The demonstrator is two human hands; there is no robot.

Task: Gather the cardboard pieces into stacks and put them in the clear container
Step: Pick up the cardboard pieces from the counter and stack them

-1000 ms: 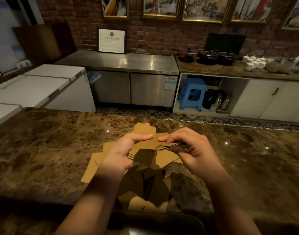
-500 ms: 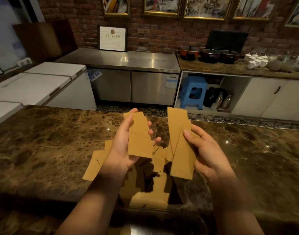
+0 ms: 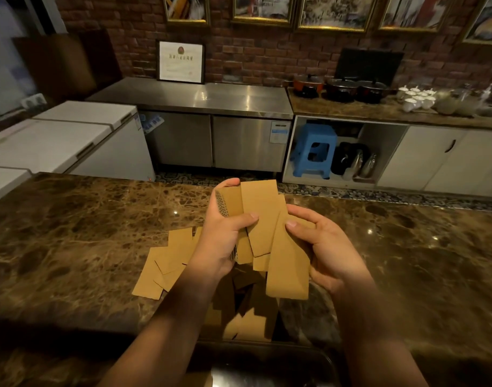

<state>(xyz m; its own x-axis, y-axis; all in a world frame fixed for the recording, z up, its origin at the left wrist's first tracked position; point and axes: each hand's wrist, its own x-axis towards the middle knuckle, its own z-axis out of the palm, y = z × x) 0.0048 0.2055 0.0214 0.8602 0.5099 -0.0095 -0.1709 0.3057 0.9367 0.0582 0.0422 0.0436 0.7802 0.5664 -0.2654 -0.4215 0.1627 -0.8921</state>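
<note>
the left hand (image 3: 221, 236) is clamped on a bunch of flat brown corrugated cardboard pieces (image 3: 263, 219), thumb pressed across the front and fingers curled over the top edge, where the fluted edges of a stack show. the right hand (image 3: 321, 250) grips the same bunch from the other side, thumb on the face of a long brown cardboard strip (image 3: 288, 263) that hangs lowest, fingers behind it. the held pieces stand roughly upright and fan unevenly, raised above the counter. under and left of the hands, loose brown cardboard pieces (image 3: 166, 261) lie flat and overlapping on the brown marble countertop (image 3: 72, 233), with more in the shadow beneath the forearms. at the bottom edge, a curved rim of what may be the clear container (image 3: 267, 364) shows dimly. beyond the counter stand a steel cabinet (image 3: 217, 135), a blue plastic stool (image 3: 314, 149) and white chest freezers (image 3: 58, 141).
</note>
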